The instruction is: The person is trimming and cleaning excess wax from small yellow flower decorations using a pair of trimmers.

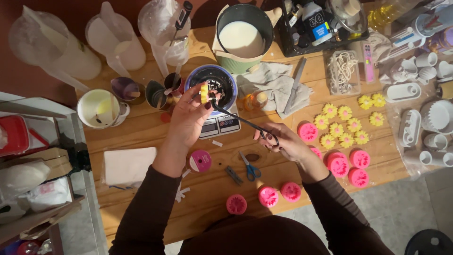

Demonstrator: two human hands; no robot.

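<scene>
1. The yellow flower [204,93] is a small moulded piece, pinched between the fingertips [208,105] of the left hand [188,118], above the scale [218,125] and in front of the dark bowl [214,82].
2. It looks light and probably wax-like: firm enough to pinch, yet likely brittle at the petals and easy to dent. I judge the safest hold to be on its flat sides or rim, as the fingers have it now, with gentle pressure.
3. The left fingers are closed on the flower; thumb and forefinger do the holding, the others are loosely curled.
4. The right hand [283,144] grips the looped handles of long black scissors [243,121]; their tip reaches up to just beside the flower. Whether the blades are parted I cannot tell.
5. Below the left wrist lies a pink spool [200,160]; between the wrists, blue scissors [250,169] and a dark clip [234,175] lie on the counter [141,141].
6. Right of the right fingers are pink moulds [349,165] and finished yellow flowers [344,125]; behind the fingers stands a pot of white liquid [241,38].
</scene>
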